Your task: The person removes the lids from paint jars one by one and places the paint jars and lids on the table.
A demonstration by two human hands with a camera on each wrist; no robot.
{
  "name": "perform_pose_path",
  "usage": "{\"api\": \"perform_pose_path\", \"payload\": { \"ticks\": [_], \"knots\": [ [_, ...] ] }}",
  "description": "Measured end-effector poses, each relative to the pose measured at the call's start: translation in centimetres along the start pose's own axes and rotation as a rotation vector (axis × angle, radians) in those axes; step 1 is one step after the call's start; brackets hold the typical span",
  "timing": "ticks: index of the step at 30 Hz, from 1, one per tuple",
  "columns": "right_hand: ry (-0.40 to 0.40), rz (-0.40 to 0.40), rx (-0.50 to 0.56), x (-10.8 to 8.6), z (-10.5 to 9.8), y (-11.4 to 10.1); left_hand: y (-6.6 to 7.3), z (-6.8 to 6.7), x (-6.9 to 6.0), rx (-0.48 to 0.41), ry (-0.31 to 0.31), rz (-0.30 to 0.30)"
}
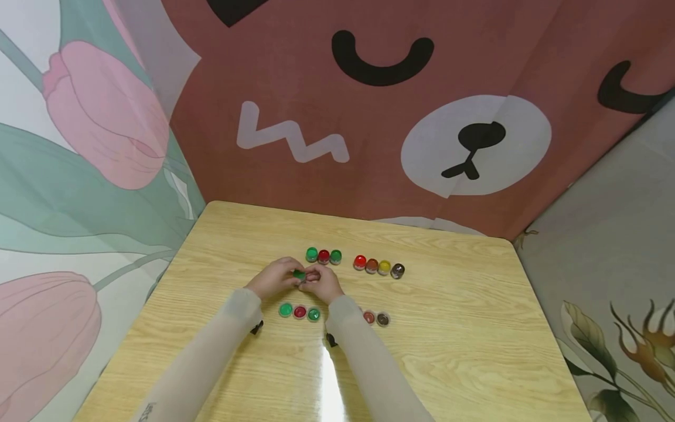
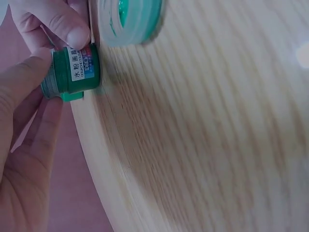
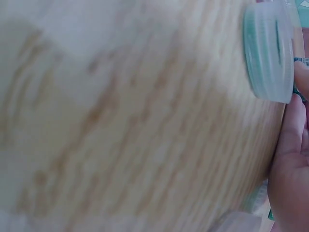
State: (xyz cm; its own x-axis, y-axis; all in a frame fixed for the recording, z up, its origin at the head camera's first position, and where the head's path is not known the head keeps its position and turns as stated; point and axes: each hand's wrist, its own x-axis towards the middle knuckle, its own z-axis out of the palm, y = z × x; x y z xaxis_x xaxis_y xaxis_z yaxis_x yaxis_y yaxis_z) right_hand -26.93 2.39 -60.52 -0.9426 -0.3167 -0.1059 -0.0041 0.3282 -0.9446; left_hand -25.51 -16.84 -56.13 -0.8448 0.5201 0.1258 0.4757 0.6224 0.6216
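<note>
Between both hands is a small green gouache jar [image 1: 299,274], held above the wooden table and turned on its side in the left wrist view, with its printed label showing. My left hand [image 1: 271,278] grips one end between thumb and fingers. From the other side, my right hand [image 1: 328,284] pinches the jar, its fingertips by the label. Nearer me lie round translucent lids with paint inside: a light green lid [image 1: 286,310], a red lid [image 1: 300,312] and a darker green lid [image 1: 313,315]. The right wrist view shows one translucent lid [image 3: 268,53] beside the right hand.
Behind the hands stand a green jar [image 1: 312,254], a red jar [image 1: 324,256] and another green jar [image 1: 336,257]. Further right is a row with a yellow jar [image 1: 384,267] and a dark jar [image 1: 398,270]. The right sleeve [image 1: 364,346] partly covers the front-right lids, including a brown lid [image 1: 382,319].
</note>
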Motion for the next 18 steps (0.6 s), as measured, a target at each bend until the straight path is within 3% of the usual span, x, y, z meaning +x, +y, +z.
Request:
{"api": "perform_pose_path", "payload": {
  "ticks": [18],
  "knots": [
    [0.020, -0.001, -0.010, -0.38, 0.29, -0.69, -0.22, 0.62, -0.35, -0.095, 0.066, -0.061]
  ]
}}
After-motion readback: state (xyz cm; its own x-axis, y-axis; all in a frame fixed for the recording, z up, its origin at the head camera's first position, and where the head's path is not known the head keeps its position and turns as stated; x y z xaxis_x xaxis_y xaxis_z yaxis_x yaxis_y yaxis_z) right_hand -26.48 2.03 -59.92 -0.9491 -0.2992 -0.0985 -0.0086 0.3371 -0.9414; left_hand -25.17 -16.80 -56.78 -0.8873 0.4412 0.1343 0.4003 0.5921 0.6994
